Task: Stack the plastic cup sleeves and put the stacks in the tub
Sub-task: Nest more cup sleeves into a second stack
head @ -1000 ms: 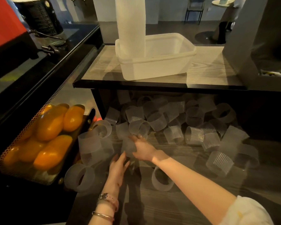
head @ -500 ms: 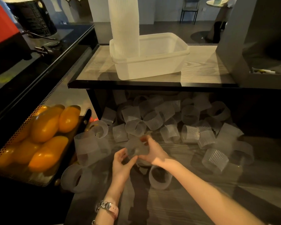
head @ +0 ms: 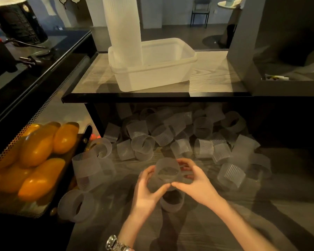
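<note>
Wood with grey grain makes up the low table (head: pixel 216 229), and a higher wooden shelf (head: pixel 212 77) with a dark edge sits behind it. On the shelf stands a cloudy white tub (head: pixel 158 77). A tall stack (head: pixel 123 29) of cup sleeves stands upright in the tub's left end and goes up past the top of the view.

Loose sleeves (head: pixel 181 136) lie in a heap on the low table, under the shelf's front edge and out to the right. More lie off to the left, near a metal basket (head: pixel 13 145) with small holes. Orange fruits (head: pixel 38 151) fill the basket. A dark counter (head: pixel 34 57) runs along the far left, with a black ribbed pot (head: pixel 18 20) on it. Far back there is a chair (head: pixel 200 11) and a small round table (head: pixel 228 4) on a dark floor.

Both hands hold one clear sleeve (head: pixel 168 173) above the low table. The left hand (head: pixel 147 191) curls its fingers round the left side, and the right hand (head: pixel 196 180) curls round the right side. Thumbs meet at the front. Another sleeve (head: pixel 172 201) lies on the table just below the hands. A shiny watch (head: pixel 116 243) is on the left wrist.

No words can be read anywhere.
</note>
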Demonstrator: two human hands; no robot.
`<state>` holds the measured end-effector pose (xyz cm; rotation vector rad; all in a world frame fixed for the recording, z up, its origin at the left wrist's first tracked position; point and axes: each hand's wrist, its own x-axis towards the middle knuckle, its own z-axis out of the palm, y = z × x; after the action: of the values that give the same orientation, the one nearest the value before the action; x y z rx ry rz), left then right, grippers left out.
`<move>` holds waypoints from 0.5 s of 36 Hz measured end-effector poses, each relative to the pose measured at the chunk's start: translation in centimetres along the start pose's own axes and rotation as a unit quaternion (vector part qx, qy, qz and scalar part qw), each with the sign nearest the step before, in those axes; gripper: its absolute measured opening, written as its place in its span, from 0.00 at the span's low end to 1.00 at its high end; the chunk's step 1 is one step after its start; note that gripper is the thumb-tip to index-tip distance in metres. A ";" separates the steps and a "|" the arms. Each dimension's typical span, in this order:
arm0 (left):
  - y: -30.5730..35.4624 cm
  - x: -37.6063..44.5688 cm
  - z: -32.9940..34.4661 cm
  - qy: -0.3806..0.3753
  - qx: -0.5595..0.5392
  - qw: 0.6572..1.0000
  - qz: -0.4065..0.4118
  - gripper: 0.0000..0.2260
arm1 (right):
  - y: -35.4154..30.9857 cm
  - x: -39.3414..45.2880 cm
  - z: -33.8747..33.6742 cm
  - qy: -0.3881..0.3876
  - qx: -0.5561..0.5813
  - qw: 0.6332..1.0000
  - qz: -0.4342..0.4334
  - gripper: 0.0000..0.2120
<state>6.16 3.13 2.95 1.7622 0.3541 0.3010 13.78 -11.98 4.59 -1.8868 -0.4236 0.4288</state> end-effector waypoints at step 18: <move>-1.2 -2.2 1.0 -0.023 0.021 0.999 -0.022 0.25 | 2.6 -2.9 0.5 0.008 -0.025 0.999 0.041 0.28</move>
<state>4.42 1.62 1.58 1.7962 0.3684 0.2223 11.29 -13.85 2.23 -1.9604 -0.3497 0.4620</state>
